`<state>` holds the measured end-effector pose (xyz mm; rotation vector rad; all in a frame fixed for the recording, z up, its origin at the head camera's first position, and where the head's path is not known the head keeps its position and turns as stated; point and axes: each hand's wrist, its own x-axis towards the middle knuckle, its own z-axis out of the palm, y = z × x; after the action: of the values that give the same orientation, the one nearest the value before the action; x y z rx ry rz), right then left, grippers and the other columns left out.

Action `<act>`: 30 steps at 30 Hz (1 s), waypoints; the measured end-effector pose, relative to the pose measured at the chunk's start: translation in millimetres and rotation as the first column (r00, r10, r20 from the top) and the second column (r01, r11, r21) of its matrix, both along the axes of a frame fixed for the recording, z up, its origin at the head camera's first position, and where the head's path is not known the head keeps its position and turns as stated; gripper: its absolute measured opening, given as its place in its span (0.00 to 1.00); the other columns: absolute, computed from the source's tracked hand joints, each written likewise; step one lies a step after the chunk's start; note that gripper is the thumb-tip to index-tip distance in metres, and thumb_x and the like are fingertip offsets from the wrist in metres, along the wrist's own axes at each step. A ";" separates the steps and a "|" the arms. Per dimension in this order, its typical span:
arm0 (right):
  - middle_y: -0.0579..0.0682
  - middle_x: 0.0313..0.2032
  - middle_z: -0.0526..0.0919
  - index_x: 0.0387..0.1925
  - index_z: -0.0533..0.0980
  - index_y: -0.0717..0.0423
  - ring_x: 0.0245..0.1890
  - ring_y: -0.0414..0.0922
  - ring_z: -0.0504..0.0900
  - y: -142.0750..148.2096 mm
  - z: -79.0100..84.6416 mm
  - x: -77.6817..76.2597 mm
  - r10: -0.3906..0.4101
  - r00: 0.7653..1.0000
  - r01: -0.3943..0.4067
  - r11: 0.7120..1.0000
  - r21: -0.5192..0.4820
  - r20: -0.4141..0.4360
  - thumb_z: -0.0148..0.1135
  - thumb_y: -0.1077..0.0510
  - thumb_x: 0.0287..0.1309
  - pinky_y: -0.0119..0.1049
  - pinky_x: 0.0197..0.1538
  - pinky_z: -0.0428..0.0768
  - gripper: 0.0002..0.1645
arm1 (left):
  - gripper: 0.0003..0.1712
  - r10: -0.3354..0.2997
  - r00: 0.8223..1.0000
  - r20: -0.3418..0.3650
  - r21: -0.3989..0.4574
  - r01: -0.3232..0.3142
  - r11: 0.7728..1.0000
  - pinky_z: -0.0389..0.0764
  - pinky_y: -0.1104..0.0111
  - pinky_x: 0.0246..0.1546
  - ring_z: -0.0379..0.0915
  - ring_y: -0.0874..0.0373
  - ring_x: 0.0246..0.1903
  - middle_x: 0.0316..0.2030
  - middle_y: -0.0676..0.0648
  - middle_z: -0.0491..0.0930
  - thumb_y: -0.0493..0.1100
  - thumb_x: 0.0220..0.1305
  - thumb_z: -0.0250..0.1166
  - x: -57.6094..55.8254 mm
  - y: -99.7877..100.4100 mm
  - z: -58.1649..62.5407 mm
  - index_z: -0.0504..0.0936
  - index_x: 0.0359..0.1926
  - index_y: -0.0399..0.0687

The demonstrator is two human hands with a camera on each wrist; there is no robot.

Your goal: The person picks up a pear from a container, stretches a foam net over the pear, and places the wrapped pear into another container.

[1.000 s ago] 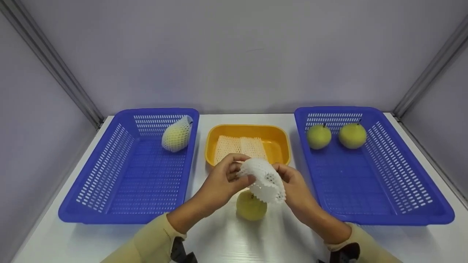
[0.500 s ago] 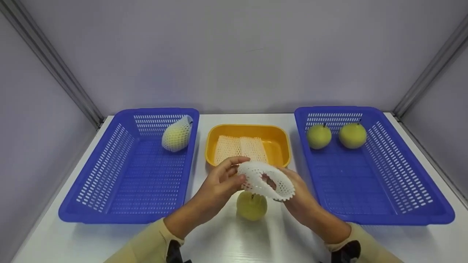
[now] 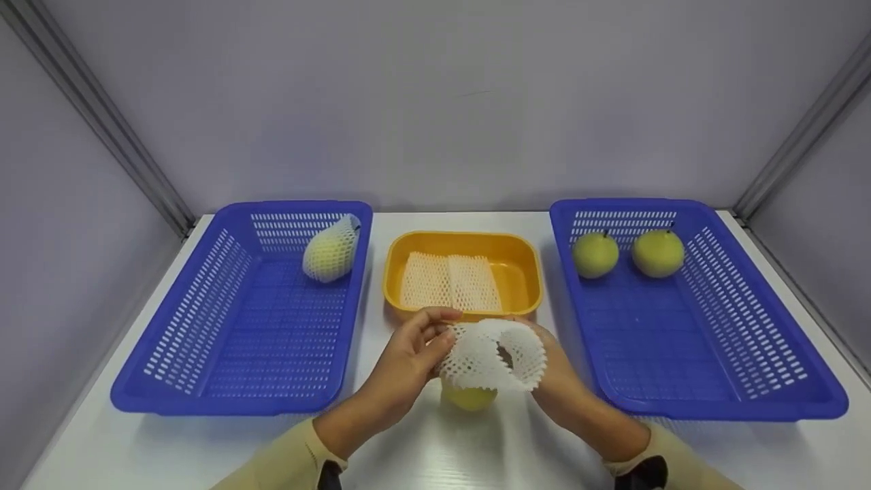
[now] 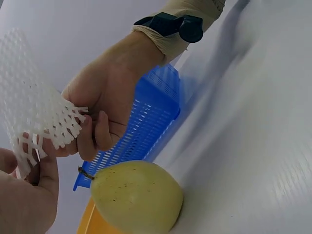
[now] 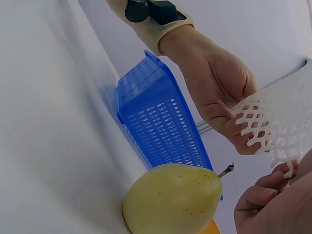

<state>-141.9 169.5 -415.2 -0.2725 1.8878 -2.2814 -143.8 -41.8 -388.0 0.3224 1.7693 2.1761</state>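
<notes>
A white foam fruit net is stretched between both hands, its mouth spread into a ring. My left hand pinches its left edge between thumb and fingers. On the opposite side my right hand grips the rim, its fingertips partly hidden by the net in the head view. Below the net a yellow-green pear stands on the white table, its top covered from the head camera. Both wrist views show the pear with its stem, apart from the net above it.
An orange tray with flat foam nets lies just beyond the hands. The left blue basket holds a netted pear. Two bare pears sit in the right blue basket. A grey wall stands behind.
The net's opening has been spread wider and tilted toward the camera. Both hands have come down slightly, so the net now hides the pear's top. The baskets and tray have stayed put.
</notes>
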 end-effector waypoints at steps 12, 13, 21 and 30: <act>0.44 0.28 0.80 0.52 0.78 0.63 0.23 0.37 0.72 -8.3 -16.7 0.0 -0.153 0.969 0.094 0.954 0.286 0.192 0.54 0.61 0.72 0.28 0.25 0.70 0.14 | 0.15 0.092 0.977 -0.194 -0.195 -0.131 0.972 0.77 0.73 0.39 0.71 0.57 0.44 0.44 0.44 0.74 0.37 0.76 0.58 1.1 1.2 -37.7 0.73 0.56 0.30; 0.44 0.27 0.81 0.52 0.78 0.62 0.23 0.37 0.73 -8.1 -18.7 0.0 -0.149 0.970 0.088 0.953 0.290 0.193 0.53 0.60 0.72 0.28 0.24 0.70 0.14 | 0.15 0.089 0.975 -0.202 -0.200 -0.130 0.971 0.77 0.72 0.40 0.71 0.56 0.45 0.45 0.43 0.74 0.37 0.76 0.58 1.3 1.1 -40.6 0.73 0.56 0.30; 0.42 0.21 0.74 0.37 0.76 0.59 0.20 0.37 0.68 -6.3 -29.4 -0.8 -0.150 0.978 0.095 0.938 0.334 0.145 0.53 0.58 0.76 0.27 0.21 0.67 0.10 | 0.10 0.108 0.947 -0.303 -0.226 -0.182 0.957 0.77 0.73 0.36 0.71 0.53 0.45 0.46 0.39 0.75 0.31 0.74 0.57 0.9 1.9 -59.1 0.74 0.53 0.30; 0.43 0.18 0.72 0.40 0.73 0.62 0.16 0.37 0.65 -2.2 -39.9 -2.8 -0.103 0.992 0.069 0.926 0.370 0.072 0.47 0.65 0.74 0.26 0.19 0.63 0.08 | 0.12 0.095 0.952 -0.290 -0.283 -0.180 0.942 0.79 0.69 0.25 0.73 0.59 0.28 0.41 0.42 0.74 0.28 0.75 0.54 -0.2 -1.7 -66.9 0.77 0.54 0.36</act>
<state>-144.7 167.3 -455.2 -0.0338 2.2638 -1.8956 -144.0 -43.5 -454.8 0.4506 2.3117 1.9763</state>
